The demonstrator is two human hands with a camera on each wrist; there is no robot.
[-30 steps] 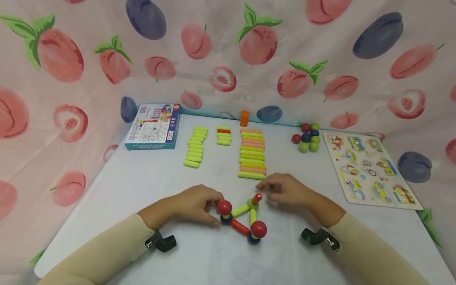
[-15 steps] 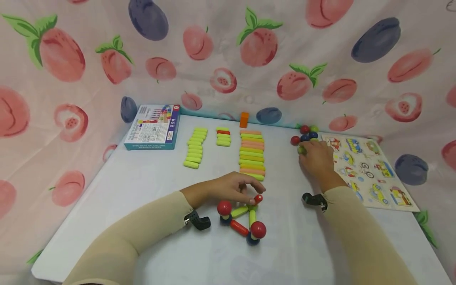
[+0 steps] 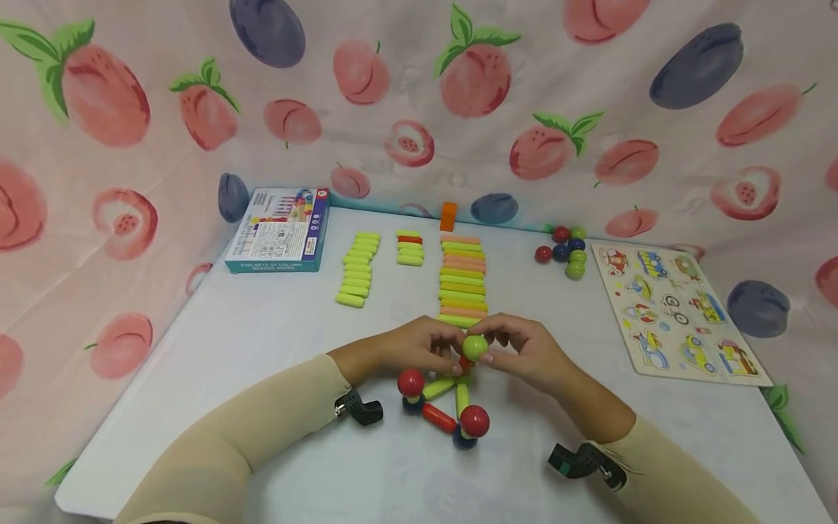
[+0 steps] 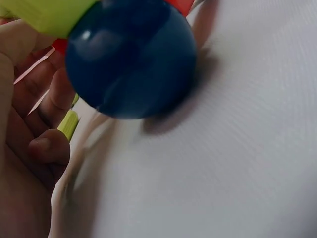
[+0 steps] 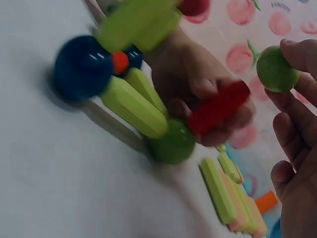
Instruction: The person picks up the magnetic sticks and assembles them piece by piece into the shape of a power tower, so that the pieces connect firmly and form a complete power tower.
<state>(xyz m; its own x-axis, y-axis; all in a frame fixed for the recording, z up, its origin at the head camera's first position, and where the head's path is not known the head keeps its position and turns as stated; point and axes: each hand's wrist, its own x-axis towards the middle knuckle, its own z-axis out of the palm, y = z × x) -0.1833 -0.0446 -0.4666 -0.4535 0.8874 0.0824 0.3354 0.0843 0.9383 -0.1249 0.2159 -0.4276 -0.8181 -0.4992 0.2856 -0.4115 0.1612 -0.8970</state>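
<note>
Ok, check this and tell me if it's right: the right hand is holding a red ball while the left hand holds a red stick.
One thing is wrong: the ball in the right hand is green, not red, as the right wrist view shows. The left hand does hold a red stick.

A white table (image 3: 262,327) carried a long column of lime, yellow and salmon rods (image 3: 462,279). Left of that column lay a short stack of lime rods with one red (image 3: 410,260), then a longer lime stack (image 3: 357,275), and farther left a box marked "Five Sets of Column Beaded Boxes" (image 3: 275,229). Just beyond it stood an orange block (image 3: 448,216); to its right, red, blue and green balls (image 3: 561,252), then a picture puzzle board (image 3: 661,335). On its near side stood a triangular rod-and-ball frame (image 3: 439,418).
</note>
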